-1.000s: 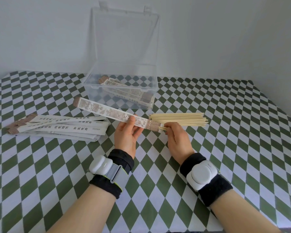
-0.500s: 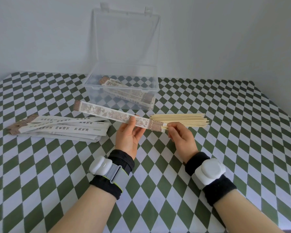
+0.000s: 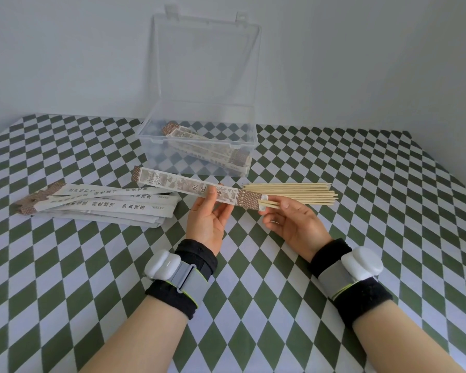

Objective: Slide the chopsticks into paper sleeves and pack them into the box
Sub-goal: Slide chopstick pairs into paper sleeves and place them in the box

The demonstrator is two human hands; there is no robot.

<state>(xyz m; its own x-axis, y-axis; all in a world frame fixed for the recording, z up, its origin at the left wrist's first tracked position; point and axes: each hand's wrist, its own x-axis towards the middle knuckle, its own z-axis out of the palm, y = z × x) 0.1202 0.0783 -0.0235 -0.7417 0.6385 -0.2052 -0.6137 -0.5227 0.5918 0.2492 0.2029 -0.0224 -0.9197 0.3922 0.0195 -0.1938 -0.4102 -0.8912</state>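
Checkered table (image 3: 65, 265), spare sleeves (image 3: 105, 204), loose chopsticks (image 3: 301, 193), box (image 3: 199, 143)

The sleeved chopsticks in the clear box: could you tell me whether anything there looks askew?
Slightly: the sleeved chopsticks lie diagonally across the clear box, back left to front right, loosely overlapped rather than squared to its walls. Nothing looks torn or spilled.

1. The tablecloth (image 3: 388, 211) showed a green-and-white diamond check.
2. The box (image 3: 199, 142) was clear, colourless plastic.
3. The printed sleeve (image 3: 183, 183) was off-white with brownish pictures, black characters and a brown dotted end.
4. The chopsticks (image 3: 293, 193) were pale yellow-tan.
5. The sleeve pile (image 3: 105, 203) was white with black characters and brown ends.
6. The wristbands (image 3: 197, 254) were black, with white units.
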